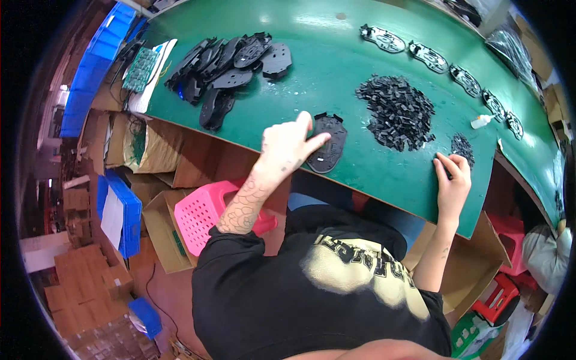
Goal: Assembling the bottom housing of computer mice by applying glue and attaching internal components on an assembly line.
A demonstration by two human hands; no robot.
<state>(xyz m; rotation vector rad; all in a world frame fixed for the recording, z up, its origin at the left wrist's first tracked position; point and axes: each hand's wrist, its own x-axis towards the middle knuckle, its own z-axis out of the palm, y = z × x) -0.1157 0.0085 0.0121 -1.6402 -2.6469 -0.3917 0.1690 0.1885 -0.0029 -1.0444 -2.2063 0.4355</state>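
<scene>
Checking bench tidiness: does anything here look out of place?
The black plastic shells at left lie in an overlapping jumble, unlike the spaced row of black-and-white shells at upper right. No clear damage shows.

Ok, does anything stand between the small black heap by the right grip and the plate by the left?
Yes: the near end of the large heap lies between the small heap and the plate.

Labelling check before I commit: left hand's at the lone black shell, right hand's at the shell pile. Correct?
Not quite: the head view shows the right hand at the small heap of black bits; the shell pile is far left. Left hand at the lone black shell stands.
</scene>
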